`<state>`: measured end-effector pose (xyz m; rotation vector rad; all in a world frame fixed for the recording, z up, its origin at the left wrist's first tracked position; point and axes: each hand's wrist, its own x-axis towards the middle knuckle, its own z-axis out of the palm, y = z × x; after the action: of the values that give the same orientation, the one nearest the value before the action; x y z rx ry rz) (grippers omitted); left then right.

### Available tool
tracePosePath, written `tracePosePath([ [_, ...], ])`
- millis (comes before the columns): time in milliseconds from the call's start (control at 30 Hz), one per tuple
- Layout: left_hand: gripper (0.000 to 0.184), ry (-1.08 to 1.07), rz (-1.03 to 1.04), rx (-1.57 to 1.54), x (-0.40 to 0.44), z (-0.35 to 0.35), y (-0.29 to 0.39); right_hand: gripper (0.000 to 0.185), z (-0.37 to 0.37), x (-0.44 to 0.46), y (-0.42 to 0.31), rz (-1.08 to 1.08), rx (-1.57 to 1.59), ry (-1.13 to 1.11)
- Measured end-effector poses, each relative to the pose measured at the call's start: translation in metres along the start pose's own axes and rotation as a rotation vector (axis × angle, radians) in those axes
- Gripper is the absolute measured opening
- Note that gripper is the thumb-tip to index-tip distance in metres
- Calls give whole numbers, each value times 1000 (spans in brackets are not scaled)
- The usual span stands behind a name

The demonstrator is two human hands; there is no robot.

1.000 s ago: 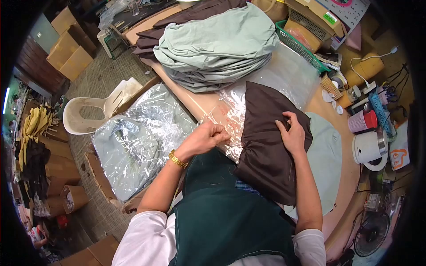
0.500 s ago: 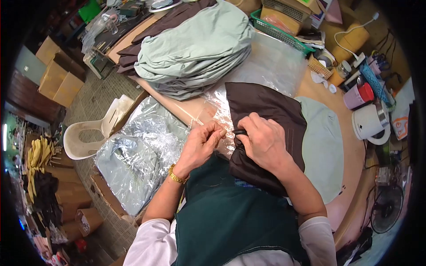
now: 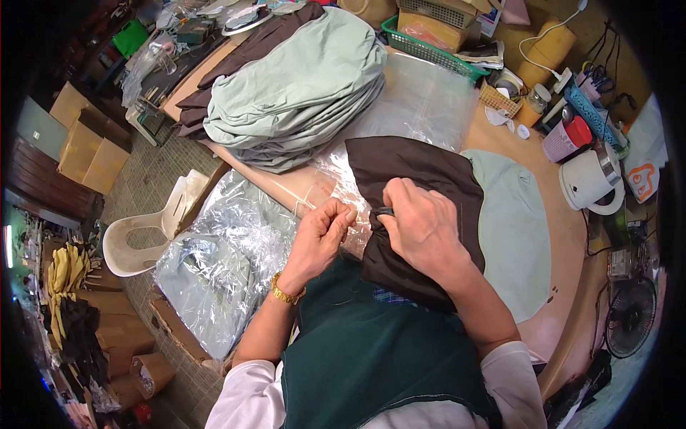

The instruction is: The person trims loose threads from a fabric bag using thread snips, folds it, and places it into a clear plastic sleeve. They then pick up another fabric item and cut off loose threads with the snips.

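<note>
Dark brown fabric [image 3: 421, 171] lies on the table in front of me, partly over a pale green piece [image 3: 511, 236]. My right hand [image 3: 425, 225] is closed over the brown fabric's left edge, gripping a small dark thing that looks like a tool or a gathered bit of cloth. Just left of that edge, my left hand [image 3: 323, 236] is pinched, fingertips together; what it holds is too small to make out. Beneath and behind the brown fabric are clear plastic sheets [image 3: 429, 100]. A large pile of pale green fabric [image 3: 293, 86] sits farther back.
Plastic-wrapped fabric [image 3: 221, 264] lies at the left beside a white plastic chair [image 3: 143, 236]. A green basket [image 3: 436, 53], a pink cup [image 3: 564, 139] and a white kettle [image 3: 589, 179] stand along the back and right. A fan [image 3: 630, 318] is at the far right.
My right hand has moved left from resting open on the brown fabric and closed at its left edge. The left hand stays pinched nearby. The view has shifted, so the surroundings appear displaced.
</note>
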<state>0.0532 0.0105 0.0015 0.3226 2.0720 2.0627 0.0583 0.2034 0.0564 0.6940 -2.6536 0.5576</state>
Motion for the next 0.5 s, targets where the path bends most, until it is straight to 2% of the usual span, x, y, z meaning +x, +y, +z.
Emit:
tracePosePath([
  [100, 21, 31, -38, -35, -2, -1, 3, 34, -12, 1, -4, 18, -13, 10],
  [167, 21, 12, -31, -14, -2, -1, 5, 34, -10, 4, -5, -51, -23, 66],
  [300, 22, -22, 30, -42, -4, 4, 10, 34, 15, 10, 10, -75, -32, 8],
  [433, 22, 43, -6, -64, -1, -1, 4, 33, -9, 8, 3, 55, 40, 40],
  [500, 22, 56, -7, -55, 1, -3, -2, 35, -27, 2, -9, 79, 120, -29],
])
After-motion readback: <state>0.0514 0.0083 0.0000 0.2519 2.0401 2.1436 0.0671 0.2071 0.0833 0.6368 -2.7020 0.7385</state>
